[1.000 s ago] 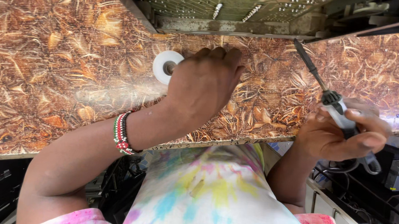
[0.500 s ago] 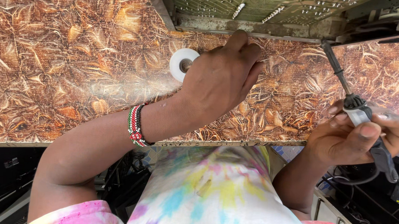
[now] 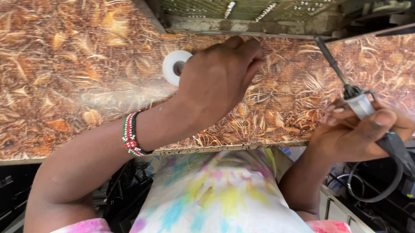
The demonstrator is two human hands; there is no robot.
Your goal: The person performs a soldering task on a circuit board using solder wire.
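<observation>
My left hand (image 3: 218,79) rests knuckles-up on the brown patterned tabletop (image 3: 60,77), fingers curled toward the edge of a green circuit board (image 3: 235,6); whether it pinches anything is hidden. Just to its left stands a white roll of tape (image 3: 173,66). A beaded bracelet (image 3: 131,134) circles that wrist. My right hand (image 3: 361,130) grips a soldering iron (image 3: 357,102) by its clear and black handle, its dark tip pointing up toward the board's right corner.
The iron's black cord (image 3: 377,184) loops down off the table's right edge over dark equipment. The table's near edge (image 3: 225,147) runs just above my tie-dye shirt. Dark clutter sits below at left.
The view has drifted, so the tape and hands sit lower and further right. My left hand stays by the board's edge. My right hand keeps the iron, now angled more steeply.
</observation>
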